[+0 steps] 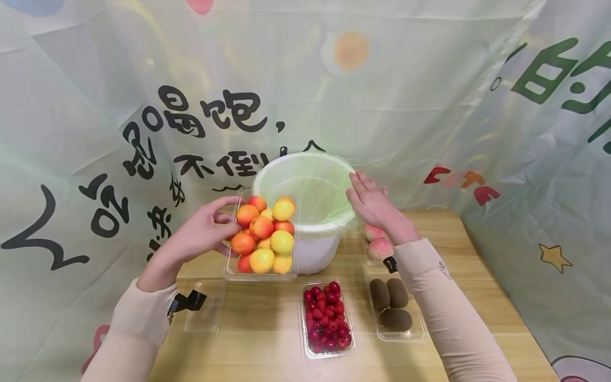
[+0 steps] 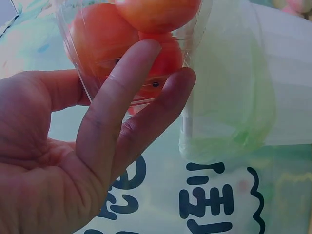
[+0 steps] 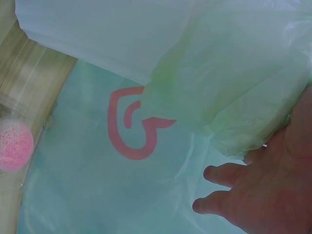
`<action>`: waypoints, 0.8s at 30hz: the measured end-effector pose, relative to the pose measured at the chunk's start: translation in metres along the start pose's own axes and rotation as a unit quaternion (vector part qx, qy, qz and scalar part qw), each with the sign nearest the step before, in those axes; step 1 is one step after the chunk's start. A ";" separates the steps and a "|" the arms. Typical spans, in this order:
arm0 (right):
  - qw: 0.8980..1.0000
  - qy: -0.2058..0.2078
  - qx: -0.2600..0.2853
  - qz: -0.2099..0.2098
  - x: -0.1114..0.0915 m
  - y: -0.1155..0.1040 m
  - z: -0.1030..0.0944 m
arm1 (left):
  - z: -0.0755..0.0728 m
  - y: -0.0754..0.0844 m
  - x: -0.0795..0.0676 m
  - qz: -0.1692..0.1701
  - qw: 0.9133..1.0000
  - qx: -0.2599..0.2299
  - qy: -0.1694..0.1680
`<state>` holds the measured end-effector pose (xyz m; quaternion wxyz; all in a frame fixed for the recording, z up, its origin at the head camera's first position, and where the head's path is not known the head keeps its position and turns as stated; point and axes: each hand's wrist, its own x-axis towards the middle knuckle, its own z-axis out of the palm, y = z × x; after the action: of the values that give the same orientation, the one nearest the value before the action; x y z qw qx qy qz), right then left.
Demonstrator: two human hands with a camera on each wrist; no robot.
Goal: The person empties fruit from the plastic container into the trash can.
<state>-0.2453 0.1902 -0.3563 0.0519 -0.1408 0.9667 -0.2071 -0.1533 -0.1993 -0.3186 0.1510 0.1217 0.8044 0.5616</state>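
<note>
My left hand (image 1: pixel 203 232) grips a clear plastic box (image 1: pixel 260 277) by its left side. Orange and yellow apricot-like fruits (image 1: pixel 262 227) fill the box, which is tilted and held up at the left of the white bucket (image 1: pixel 317 253), overlapping its rim. In the left wrist view, two fingers (image 2: pixel 114 105) lie against the plastic and the thumb is behind it. A thin green bag (image 1: pixel 324 199) lines the bucket and folds over its rim. At the bucket's right rim my right hand (image 1: pixel 369 201) touches the bag, its fingers straight; the right wrist view shows the bag beside the fingers.
On the wooden table (image 1: pixel 258 339) stands a clear box of red berries or cherries (image 1: pixel 328 318). To its right are kiwis (image 1: pixel 396 319) in a clear tray, with pink peaches (image 1: pixel 380 248) behind them. Another clear plastic box (image 1: pixel 202 318) lies under the left wrist. Printed cloth (image 1: pixel 406 106) surrounds the table.
</note>
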 end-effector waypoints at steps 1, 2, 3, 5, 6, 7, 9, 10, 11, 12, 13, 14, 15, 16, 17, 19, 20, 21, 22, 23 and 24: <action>1.000 0.001 0.000 0.000 0.000 0.000 0.000 | -0.001 0.001 0.003 0.000 1.000 -0.001 0.001; 1.000 0.001 0.000 -0.001 0.000 0.000 0.001 | -0.002 0.002 0.006 0.002 1.000 -0.002 0.003; 1.000 0.002 0.000 -0.001 0.001 0.000 0.001 | -0.003 0.003 0.009 0.002 1.000 -0.002 0.005; 1.000 0.003 0.001 -0.002 0.001 0.000 0.002 | -0.005 0.005 0.015 0.004 1.000 0.000 0.010; 1.000 0.003 0.000 -0.003 0.001 0.000 0.002 | -0.006 0.007 0.017 0.004 1.000 0.001 0.012; 1.000 0.003 0.000 -0.003 0.001 -0.001 0.002 | -0.006 0.008 0.020 0.006 1.000 0.000 0.014; 1.000 0.003 0.000 -0.003 0.002 -0.001 0.002 | -0.008 0.012 0.026 0.006 1.000 -0.004 0.018; 1.000 0.002 0.000 -0.003 0.002 -0.001 0.002 | -0.008 0.014 0.029 0.005 1.000 -0.007 0.020; 1.000 0.002 0.000 -0.004 0.002 -0.001 0.002 | -0.008 0.016 0.032 0.004 1.000 -0.010 0.023; 1.000 0.002 0.001 -0.004 0.002 -0.001 0.001 | -0.008 0.019 0.036 0.003 1.000 -0.012 0.026; 1.000 0.002 0.002 -0.003 0.002 -0.001 0.001 | -0.008 0.021 0.040 0.000 0.999 -0.013 0.030; 1.000 0.002 0.003 -0.002 0.002 -0.001 0.001 | -0.009 0.024 0.044 -0.003 0.999 -0.013 0.035; 1.000 0.003 0.003 -0.002 0.002 -0.001 0.001 | -0.009 0.026 0.048 -0.006 0.999 -0.010 0.042; 1.000 0.002 0.003 -0.002 0.002 -0.001 0.001 | -0.009 0.028 0.052 -0.008 0.999 -0.007 0.048; 1.000 0.002 0.002 -0.001 0.002 -0.001 0.000 | -0.009 0.030 0.057 -0.010 0.998 -0.004 0.054; 1.000 0.000 0.000 0.001 0.001 0.000 0.000 | -0.009 0.033 0.065 -0.013 0.998 0.002 0.063; 1.000 -0.001 -0.001 0.001 0.001 0.000 0.000 | -0.009 0.035 0.069 -0.014 0.998 0.006 0.067; 1.000 -0.001 -0.002 0.001 0.001 0.000 0.000 | -0.009 0.036 0.072 -0.014 0.997 0.008 0.069; 1.000 -0.001 -0.002 0.001 0.001 0.000 0.000 | -0.009 0.037 0.076 -0.014 0.997 0.009 0.071; 1.000 0.000 -0.003 0.001 0.001 0.000 0.000 | -0.008 0.038 0.079 -0.014 0.997 0.009 0.074; 1.000 0.001 -0.003 0.001 0.001 0.000 0.000 | -0.008 0.039 0.081 -0.012 0.997 0.008 0.075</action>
<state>-0.2459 0.1901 -0.3560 0.0510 -0.1399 0.9675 -0.2043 -0.2308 -0.1634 -0.2875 0.0961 0.0705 0.8195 0.5605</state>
